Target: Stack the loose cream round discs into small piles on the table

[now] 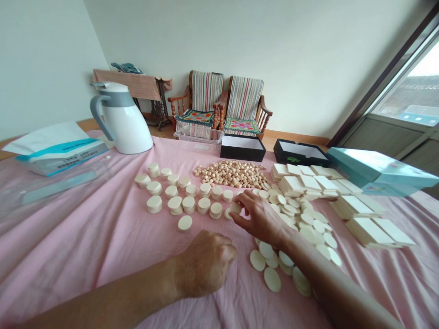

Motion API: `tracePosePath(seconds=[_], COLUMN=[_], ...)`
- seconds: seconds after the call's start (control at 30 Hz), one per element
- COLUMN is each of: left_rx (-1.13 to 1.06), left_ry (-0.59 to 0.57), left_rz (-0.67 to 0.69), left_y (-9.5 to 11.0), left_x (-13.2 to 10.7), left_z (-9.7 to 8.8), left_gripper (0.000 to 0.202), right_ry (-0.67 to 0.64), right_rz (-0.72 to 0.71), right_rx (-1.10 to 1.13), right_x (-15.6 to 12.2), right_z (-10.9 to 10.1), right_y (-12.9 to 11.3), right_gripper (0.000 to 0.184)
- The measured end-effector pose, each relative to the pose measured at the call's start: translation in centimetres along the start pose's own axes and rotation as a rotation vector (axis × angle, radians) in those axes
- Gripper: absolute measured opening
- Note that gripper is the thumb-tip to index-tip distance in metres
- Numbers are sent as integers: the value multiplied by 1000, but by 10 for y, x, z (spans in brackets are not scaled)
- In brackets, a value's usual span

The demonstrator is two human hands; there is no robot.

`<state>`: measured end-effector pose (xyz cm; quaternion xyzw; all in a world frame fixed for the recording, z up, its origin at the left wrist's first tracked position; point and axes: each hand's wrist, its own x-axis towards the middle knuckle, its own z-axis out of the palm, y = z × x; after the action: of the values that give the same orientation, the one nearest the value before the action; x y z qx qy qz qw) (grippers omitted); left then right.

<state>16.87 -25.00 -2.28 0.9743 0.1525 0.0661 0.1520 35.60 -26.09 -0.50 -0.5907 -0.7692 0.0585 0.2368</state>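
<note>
My right hand (255,214) pinches a pale round disc (235,208) between thumb and fingers, right over a low stack (227,214) at the right end of the front row. Curled into a fist, my left hand (207,262) rests on the pink cloth; whether anything is inside it is hidden. Several short stacks of cream discs (175,205) stand in rows left of my right hand. One disc (185,223) sits in front of them. Loose discs (272,278) lie in a spread heap under and beside my right forearm.
Behind the stacks is a pile of small wooden pieces (233,173). Rectangular cream tiles (360,205) are stacked at right, near a light blue box (380,169). Black boxes (243,153) and a clear tray (199,137) line the back. A white jug (126,123) and tissue pack (61,151) stand left.
</note>
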Motion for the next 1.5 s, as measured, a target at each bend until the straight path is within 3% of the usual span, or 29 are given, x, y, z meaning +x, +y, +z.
tracePosePath(seconds=[0.3, 0.57, 0.7, 0.8, 0.87, 0.97, 1.1, 1.5], left_rx=[-21, -16, -32, -97, -151, -204, -214, -249], left_ry=[-12, -17, -27, 33, 111, 228, 289, 293], left_rz=[48, 47, 21, -39, -106, -184, -171, -25], left_y=[1, 2, 0, -1, -2, -3, -5, -4], left_x=[0, 0, 0, 1, 1, 3, 5, 2], left_z=[-2, -2, -2, -2, -1, 0, 3, 6], left_gripper=[19, 18, 18, 20, 19, 20, 22, 23], right_ry=[-139, -156, -74, -46, -122, -280, -346, -313], right_rz=[26, 55, 91, 193, 250, 274, 296, 293], right_rx=[-214, -248, -198, -252, -283, -284, -283, -350], right_x=[3, 3, 1, -3, -8, -15, -19, -16], right_z=[11, 9, -8, -29, -43, -55, -57, -46], right_y=[-10, -12, 5, 28, 44, 58, 59, 67], right_gripper=[22, 27, 24, 19, 7, 14, 16, 7])
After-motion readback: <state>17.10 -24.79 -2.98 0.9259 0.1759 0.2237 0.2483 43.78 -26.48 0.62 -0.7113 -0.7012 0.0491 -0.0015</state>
